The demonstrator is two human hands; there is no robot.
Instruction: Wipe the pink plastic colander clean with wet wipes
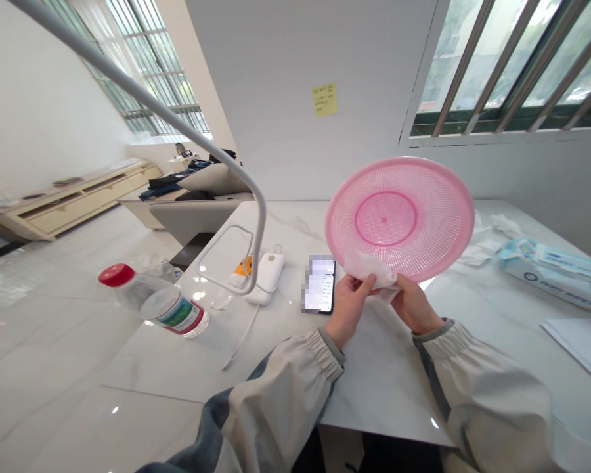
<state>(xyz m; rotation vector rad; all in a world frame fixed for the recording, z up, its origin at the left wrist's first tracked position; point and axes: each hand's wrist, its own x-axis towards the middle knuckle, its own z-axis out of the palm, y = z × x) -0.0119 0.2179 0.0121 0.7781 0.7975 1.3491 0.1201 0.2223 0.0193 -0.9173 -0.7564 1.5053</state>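
Note:
A round pink plastic mesh basket [431,226] is tilted up over the table, its open side towards me. A white wipe [367,266] is folded over its near rim. My left hand [349,305] is closed on the wipe, thumb and fingers pinching it at the lower left of the rim. Just to the right, my right hand [416,305] is closed on the near rim, with part of the wipe by its fingertips. The fingers' undersides are hidden. Beside my left hand lies a phone [328,289] with its screen lit and partly blurred out.
A blue-and-white wipes pack [556,272] lies at the right, near crumpled white wipes [477,253] and paper [578,345]. On the left are a red-capped bottle [177,309], a white power bank [266,279] with a cable, and a grey curved stand arm [261,217].

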